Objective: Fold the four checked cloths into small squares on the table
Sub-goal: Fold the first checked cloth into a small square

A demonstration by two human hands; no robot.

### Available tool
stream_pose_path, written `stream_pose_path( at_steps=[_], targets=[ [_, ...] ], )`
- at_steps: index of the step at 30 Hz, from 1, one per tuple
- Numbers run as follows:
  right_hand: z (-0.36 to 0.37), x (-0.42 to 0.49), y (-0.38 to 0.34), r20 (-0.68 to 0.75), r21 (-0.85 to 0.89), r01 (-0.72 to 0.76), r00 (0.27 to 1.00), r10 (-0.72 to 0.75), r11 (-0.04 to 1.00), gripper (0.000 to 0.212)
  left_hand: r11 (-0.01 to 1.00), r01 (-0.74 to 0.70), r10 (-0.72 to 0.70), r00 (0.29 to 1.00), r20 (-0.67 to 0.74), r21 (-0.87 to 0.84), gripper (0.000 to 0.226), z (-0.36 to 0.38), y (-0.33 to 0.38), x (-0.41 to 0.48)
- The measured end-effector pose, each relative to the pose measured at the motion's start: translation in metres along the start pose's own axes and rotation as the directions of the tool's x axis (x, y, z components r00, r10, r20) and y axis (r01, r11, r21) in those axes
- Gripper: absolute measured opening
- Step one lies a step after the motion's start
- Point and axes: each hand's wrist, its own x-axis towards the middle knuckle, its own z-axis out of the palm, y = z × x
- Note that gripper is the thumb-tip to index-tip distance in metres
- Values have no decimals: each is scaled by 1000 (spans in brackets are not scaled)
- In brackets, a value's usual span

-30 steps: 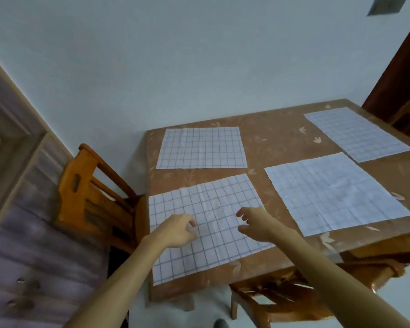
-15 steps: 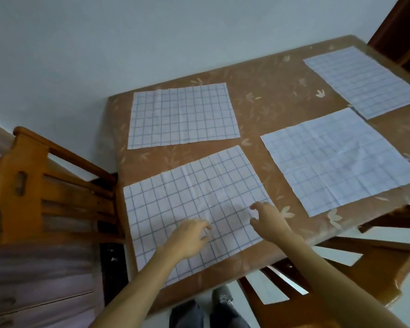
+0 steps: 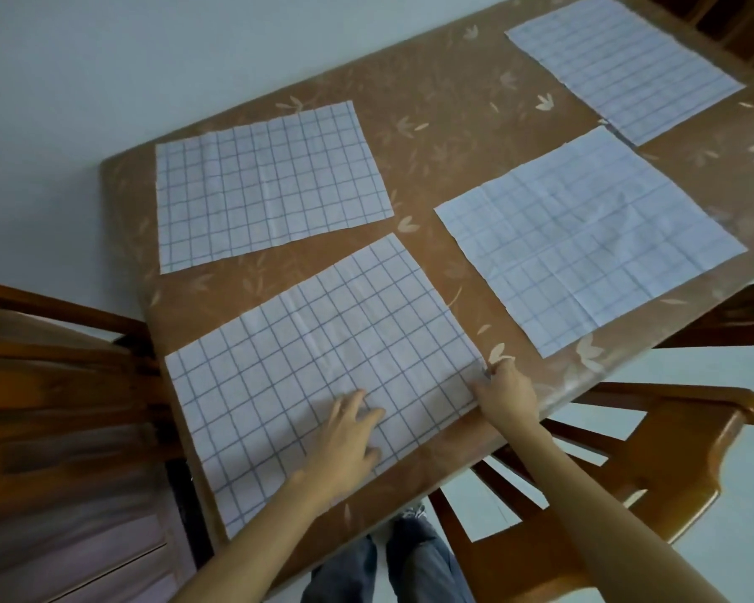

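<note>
Four checked cloths lie flat and unfolded on the brown surface [image 3: 453, 124]. The near cloth [image 3: 279, 385] is at the front-left corner. The left grip [image 3: 349, 437] rests on its near part, fingers straight and spread. The right grip [image 3: 503, 385] pinches that cloth's near right corner, fingers curled at the edge. Behind lies the far-left cloth [image 3: 271, 185]; the right cloth [image 3: 584, 237] is beside it, the far-right cloth [image 3: 619, 63] just beyond that one's far corner. A left chair [image 3: 62, 385] and a right chair [image 3: 654, 450] stand beside the surface
</note>
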Motion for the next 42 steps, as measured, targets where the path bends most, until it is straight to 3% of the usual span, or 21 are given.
stream_pose_path(
  at_steps=[1,3,5,8,11,14,17,20,23,25,27,31,36,42],
  targets=[
    [0,1,1,-13,-49,17,1000,-17,999,26,1000,-2,2,1000,2,-19,53,-2,-2,1],
    [2,1,3,-65,-193,-1,998,-12,981,28,999,0,0,1000,11,-44,53,-5,-5,1],
    [2,-2,1,-90,-232,0,996,-21,973,29,999,-3,4,1000,20,-45,54,-8,-5,2],
    [2,-12,-5,-10,-39,121,993,-122,992,19,996,8,-4,999,40,-85,55,-10,-2,1],
    [-5,-36,-25,-19,196,232,972,-233,953,3,988,18,-13,999,33,-154,55,-11,-4,-1],
    [-10,-63,-50,-84,262,414,910,-407,872,14,930,50,-52,999,4,-363,48,-13,-5,-4],
    [-6,-89,-71,-124,194,619,785,-607,761,19,743,145,-200,980,-10,-653,39,-23,-5,-10],
    [7,-111,-88,-70,99,790,612,-788,605,27,440,135,-289,957,2,-888,49,-42,-5,-22],
    [23,-130,-105,45,63,865,496,-867,498,34,173,86,-370,929,17,-981,54,-64,-14,-39],
    [38,-142,-115,126,53,891,442,-888,451,39,73,56,-439,898,18,-996,50,-74,-28,-49],
    [53,-152,-124,213,44,906,402,-890,420,42,105,33,-508,861,-25,-994,47,-78,-46,-59],
    [79,-165,-137,334,34,928,340,-879,372,41,291,44,-582,801,-140,-956,22,-70,-91,-83],
    [100,-178,-150,432,54,932,302,-850,358,34,444,138,-592,787,-174,-886,24,-47,-133,-100],
    [122,-171,-165,304,-7,928,357,-884,372,29,477,256,-668,728,-157,-840,26,-18,-165,-118]
  ],
)
